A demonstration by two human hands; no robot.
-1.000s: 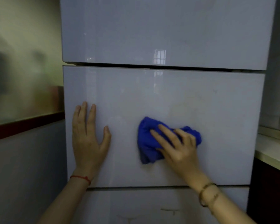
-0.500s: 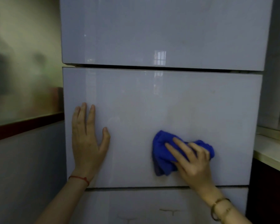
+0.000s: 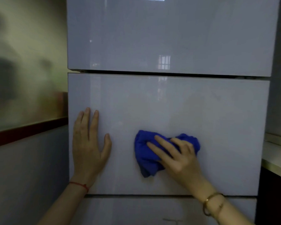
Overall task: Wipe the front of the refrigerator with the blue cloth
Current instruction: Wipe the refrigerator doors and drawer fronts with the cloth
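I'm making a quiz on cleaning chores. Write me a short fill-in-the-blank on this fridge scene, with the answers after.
1. The right hand presses a cloth whose colour is ____.
2. The left hand lies flat on the refrigerator's ____ panel of the three in view.
3. The red string is on the ____ wrist.
4. The gold bracelet is on the ____ wrist.

Answers: blue; middle; left; right

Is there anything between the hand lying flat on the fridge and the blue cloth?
No. In the head view, only bare fridge door lies between the left hand and the blue cloth.
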